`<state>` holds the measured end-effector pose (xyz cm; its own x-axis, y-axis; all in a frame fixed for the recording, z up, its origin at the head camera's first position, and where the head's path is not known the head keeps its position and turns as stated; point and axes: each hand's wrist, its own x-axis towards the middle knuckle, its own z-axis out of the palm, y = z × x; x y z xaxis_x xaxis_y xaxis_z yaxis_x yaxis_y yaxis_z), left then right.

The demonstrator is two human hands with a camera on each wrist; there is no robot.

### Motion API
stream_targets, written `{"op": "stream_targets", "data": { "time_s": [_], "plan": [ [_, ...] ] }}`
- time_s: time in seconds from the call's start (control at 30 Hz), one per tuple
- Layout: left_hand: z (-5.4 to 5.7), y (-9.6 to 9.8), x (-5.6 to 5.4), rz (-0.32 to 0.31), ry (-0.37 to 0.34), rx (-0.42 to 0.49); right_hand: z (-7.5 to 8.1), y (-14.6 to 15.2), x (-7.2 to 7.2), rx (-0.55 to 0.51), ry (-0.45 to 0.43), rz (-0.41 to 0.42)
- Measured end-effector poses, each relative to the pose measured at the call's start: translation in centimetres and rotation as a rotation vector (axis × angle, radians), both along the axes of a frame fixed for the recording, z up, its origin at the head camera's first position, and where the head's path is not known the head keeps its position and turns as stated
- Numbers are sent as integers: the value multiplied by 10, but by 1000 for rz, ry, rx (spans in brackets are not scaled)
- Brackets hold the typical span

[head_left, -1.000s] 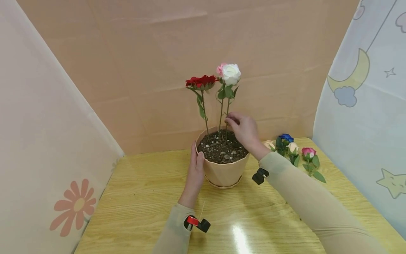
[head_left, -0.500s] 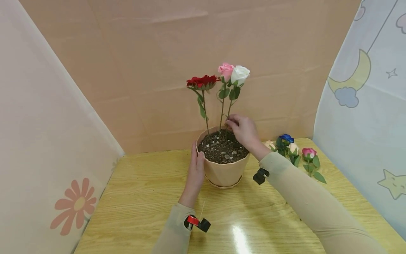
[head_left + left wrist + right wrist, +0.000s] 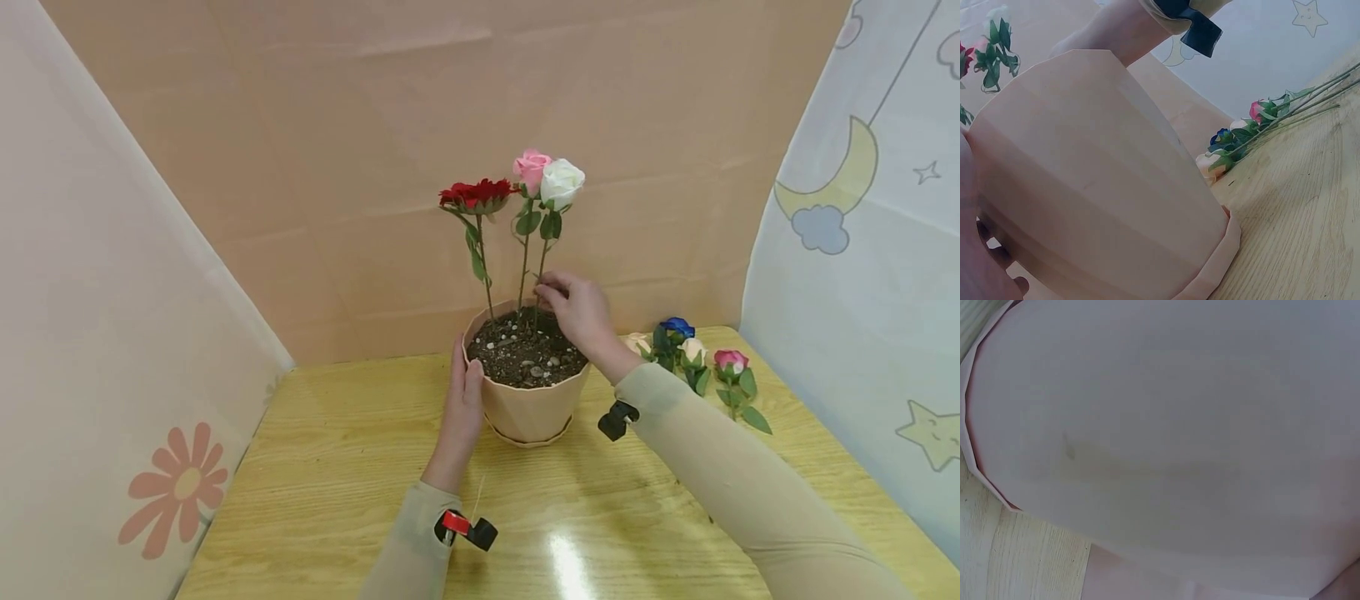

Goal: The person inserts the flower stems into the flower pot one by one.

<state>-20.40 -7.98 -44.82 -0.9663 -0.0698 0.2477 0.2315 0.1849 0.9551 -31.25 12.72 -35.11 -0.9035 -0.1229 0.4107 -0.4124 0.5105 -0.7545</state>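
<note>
A peach flowerpot [image 3: 531, 412] filled with dark, pebbly soil stands on its saucer on the table. Rising from the soil are a red flower [image 3: 477, 195], a pink rose [image 3: 531, 169] and a white rose [image 3: 562, 183]. My right hand [image 3: 579, 312] pinches the white rose's stem low down, just above the soil. At the pot's left side my left hand [image 3: 461, 408] rests with extended fingers and thumb against the wall near the rim. The left wrist view shows the pot's wall [image 3: 1091, 175] up close. In the right wrist view the pot [image 3: 1160, 444] hides the flowers.
Several more artificial flowers lie at the table's back right, among them a blue rose [image 3: 678, 327], a cream rose [image 3: 693, 350] and a magenta rose [image 3: 731, 361]. A peach backdrop [image 3: 360, 167] stands right behind the pot; printed white sheets [image 3: 847, 300] flank the table [image 3: 360, 450].
The white rose's head swung right, uncovering the pink rose, then shifted slightly back left. My right hand keeps its pinch on the stem, and my left hand stays at the pot.
</note>
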Motion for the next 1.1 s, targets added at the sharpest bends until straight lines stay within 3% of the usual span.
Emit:
{"op": "stream_targets", "data": {
  "time_s": [0.67, 0.87, 1.1],
  "plan": [
    [1, 1, 2, 5, -31, 2, 1, 3, 3, -42, 7, -49],
    [1, 1, 3, -10, -28, 23, 4, 9, 8, -73, -25, -37],
    [2, 0, 4, -14, -34, 33, 13, 26, 19, -69, 3, -31]
  ]
}}
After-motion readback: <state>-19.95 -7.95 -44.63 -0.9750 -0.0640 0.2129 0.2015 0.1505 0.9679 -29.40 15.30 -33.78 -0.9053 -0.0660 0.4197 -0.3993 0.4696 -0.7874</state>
